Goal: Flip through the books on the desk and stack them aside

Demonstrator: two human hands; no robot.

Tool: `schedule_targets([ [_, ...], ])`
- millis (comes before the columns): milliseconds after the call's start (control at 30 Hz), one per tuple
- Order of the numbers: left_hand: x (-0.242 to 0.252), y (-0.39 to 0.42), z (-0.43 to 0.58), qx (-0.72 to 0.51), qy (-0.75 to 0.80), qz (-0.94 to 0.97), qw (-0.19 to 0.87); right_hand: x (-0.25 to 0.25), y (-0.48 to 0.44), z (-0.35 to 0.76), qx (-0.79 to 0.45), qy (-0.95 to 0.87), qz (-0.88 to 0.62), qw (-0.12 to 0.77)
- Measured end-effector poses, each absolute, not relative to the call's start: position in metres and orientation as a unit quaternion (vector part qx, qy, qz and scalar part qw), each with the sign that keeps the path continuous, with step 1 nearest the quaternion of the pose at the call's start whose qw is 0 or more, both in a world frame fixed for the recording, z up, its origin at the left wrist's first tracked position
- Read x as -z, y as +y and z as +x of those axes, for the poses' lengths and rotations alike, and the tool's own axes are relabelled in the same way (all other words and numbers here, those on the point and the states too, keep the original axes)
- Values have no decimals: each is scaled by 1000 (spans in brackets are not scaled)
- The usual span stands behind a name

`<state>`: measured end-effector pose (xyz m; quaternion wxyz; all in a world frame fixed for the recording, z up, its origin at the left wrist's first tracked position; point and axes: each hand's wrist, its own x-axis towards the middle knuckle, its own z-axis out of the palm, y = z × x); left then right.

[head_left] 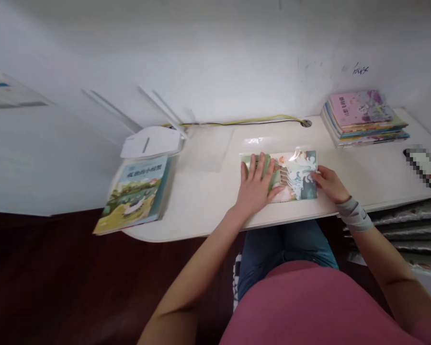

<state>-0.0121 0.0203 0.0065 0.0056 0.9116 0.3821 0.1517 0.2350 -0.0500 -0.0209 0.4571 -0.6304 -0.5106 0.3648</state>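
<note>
A picture book (296,175) with green and white wave artwork lies on the white desk near its front edge. Shiny clear film (255,141) shows along its top and reflects the light. My left hand (255,184) rests flat on the book's left part, fingers spread, hiding some of the green cover. At the right edge, my right hand (328,183) pinches the book between thumb and fingers; a grey wrap (355,215) circles that wrist.
To the left, a book with a lakeside cover (134,191) overhangs the white desk's (201,211) edge. Behind it sits a white device (153,142). A stack of books (362,112) stands at back right, near a phone (425,165). Yellow and black cables (244,120) run along the wall.
</note>
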Motion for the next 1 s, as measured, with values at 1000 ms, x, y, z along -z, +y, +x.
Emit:
schedule_targets([
  [1000,6,106,-7,-134,634,749,136,15,45,229,32,-624,-772,115],
])
